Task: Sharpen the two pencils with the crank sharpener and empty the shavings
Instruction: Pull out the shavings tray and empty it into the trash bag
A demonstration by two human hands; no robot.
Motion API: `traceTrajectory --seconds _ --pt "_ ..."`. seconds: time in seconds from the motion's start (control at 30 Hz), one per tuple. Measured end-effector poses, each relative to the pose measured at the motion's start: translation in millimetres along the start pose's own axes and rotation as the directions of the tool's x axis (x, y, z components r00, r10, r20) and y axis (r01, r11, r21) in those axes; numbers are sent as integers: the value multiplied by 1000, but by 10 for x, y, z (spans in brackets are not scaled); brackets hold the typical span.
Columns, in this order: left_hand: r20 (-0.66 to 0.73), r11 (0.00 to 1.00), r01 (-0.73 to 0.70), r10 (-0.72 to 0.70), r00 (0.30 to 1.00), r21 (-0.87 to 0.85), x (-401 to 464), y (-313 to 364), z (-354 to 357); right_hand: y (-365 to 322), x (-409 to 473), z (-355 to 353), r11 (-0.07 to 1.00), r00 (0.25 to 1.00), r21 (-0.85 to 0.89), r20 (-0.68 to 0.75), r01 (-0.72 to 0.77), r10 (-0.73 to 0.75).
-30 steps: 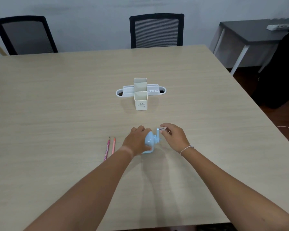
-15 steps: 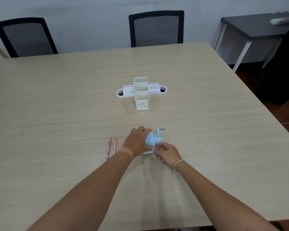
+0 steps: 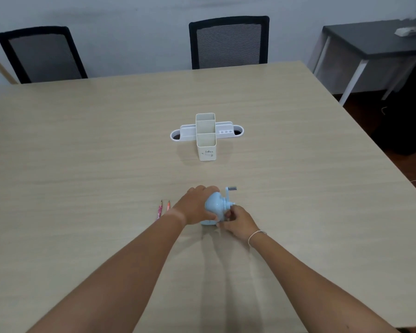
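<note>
We have the sharpener [image 3: 214, 207] standing on the worktop [image 3: 82, 164] close in front of us, near the middle of its near half. Our left hand [image 3: 197, 205] is clenched around its rounded blue body from the left, pinning it down. Our right hand [image 3: 235, 221] is at the lower right of the body, fingers [image 3: 227, 213] curled in at what may be the shavings drawer or the base; we cannot tell whether they actually grip anything there. The crank [image 3: 229, 192] stands up free, its handle pointing away from us, touched by neither hand. The two pencils [image 3: 163, 209] lie side by side just left of our left wrist, tips pointing away, apparently not yet in the sharpener. We judge the sharpener to be light, hollow plastic with a smooth, rather slippery shell, so it would likely skid or tip under cranking unless held firmly over the top; the drawer probably slides out stiffly and could spill shavings if jerked. The pencils are thin, stiff and light, best pinched at mid-shaft, their points fragile. The organizer [image 3: 205, 137] stands well beyond us, out of the way. Bare worktop lies on both sides and the near edge is well back along our forearms, so there is ample room to move.
</note>
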State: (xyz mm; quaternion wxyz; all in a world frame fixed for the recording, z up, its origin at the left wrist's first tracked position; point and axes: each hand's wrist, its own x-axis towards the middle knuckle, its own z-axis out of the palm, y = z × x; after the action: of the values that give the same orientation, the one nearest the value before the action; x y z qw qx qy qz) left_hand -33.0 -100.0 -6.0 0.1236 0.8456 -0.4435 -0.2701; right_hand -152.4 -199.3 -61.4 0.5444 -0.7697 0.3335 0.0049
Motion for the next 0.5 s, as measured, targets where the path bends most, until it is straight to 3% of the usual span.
traceTrajectory --seconds 0.2,0.5 --pt "39 985 23 -17 999 -169 -8 -123 -129 -61 9 -17 994 993 10 57 107 -107" --pt "90 961 45 -21 996 -272 -63 -273 -228 -105 64 -1 990 988 57 77 128 -133"
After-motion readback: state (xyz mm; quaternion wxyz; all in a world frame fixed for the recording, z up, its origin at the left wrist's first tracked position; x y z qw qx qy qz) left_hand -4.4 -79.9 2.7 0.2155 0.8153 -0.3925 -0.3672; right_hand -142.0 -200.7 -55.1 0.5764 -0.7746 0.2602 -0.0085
